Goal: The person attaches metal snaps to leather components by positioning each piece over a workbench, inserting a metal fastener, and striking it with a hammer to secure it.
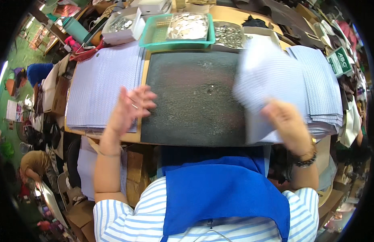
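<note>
My right hand point(285, 121) pinches the lower edge of a pale blue patterned sheet point(267, 76), blurred by motion. The sheet is raised at a tilt over the right edge of a dark, worn work mat point(191, 97). Beside it on the right lies a stack of similar sheets point(320, 84). My left hand point(134, 105) hovers between the mat and a second stack point(102, 84) on the left, its fingers apart and slightly curled. A thin bright line shows across those fingers; I cannot tell what it is.
Along the table's far side stand a white box of round metal pieces point(121, 25), a green basket point(154, 34) bearing a box of pale flat pieces point(188, 26), and a tray of small metal parts point(228, 35). A green-and-white box point(339, 61) sits at the far right.
</note>
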`<state>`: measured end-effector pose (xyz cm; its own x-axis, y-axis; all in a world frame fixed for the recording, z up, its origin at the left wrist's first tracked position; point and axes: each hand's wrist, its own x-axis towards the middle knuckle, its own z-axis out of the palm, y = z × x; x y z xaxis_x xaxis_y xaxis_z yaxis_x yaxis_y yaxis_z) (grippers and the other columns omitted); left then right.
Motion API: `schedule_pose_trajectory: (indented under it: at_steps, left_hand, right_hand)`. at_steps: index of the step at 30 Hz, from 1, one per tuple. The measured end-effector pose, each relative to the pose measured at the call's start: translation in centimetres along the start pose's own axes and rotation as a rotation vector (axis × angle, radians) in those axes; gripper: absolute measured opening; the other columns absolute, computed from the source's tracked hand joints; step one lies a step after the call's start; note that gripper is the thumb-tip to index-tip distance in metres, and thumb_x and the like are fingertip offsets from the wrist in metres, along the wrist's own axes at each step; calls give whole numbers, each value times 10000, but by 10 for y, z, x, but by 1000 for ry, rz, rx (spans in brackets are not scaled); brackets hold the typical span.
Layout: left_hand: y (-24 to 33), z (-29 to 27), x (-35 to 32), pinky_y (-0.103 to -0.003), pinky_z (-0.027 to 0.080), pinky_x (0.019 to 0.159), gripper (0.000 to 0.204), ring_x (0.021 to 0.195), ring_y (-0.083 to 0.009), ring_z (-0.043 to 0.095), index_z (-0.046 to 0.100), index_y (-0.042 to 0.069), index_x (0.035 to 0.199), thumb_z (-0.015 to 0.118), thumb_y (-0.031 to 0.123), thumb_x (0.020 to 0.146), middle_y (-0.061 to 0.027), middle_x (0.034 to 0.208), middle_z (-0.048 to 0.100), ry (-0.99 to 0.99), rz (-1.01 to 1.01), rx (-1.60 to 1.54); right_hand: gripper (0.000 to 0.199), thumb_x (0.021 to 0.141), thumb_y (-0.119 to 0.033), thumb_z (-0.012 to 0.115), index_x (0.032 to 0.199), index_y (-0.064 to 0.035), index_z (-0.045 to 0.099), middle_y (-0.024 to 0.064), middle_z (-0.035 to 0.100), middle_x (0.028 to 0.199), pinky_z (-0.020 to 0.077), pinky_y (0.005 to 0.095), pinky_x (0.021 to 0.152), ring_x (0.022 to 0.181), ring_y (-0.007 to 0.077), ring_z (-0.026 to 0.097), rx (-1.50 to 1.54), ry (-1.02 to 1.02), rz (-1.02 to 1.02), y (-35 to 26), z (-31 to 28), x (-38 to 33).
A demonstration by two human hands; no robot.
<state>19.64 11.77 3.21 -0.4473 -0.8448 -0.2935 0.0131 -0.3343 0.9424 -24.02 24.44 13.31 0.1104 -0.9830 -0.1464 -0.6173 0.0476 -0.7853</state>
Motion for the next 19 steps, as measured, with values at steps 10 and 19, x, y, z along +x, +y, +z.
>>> schedule_pose_trajectory:
  at_steps: [10, 19]
  left_hand:
    - [-17, 101, 21, -383, 495, 1087, 819, 1347, -204, 567, 277, 41, 1634, 728, 68, 951, -180, 1425, 613, 113, 158, -70]
    - [-22, 75, -35, -381, 320, 1235, 675, 1465, -261, 464, 526, 11, 1507, 785, 113, 892, -165, 1524, 554, -6, 206, 608]
  right_hand:
    - [477, 972, -382, 654, 1325, -61, 671, 227, 731, 1211, 540, 488, 1020, 1158, 392, 691, -736, 209, -118, 75, -14, 265]
    - [373, 853, -331, 804, 1150, -107, 782, 192, 770, 1089, 561, 430, 990, 1101, 351, 722, -706, 167, -62, 92, -6, 320]
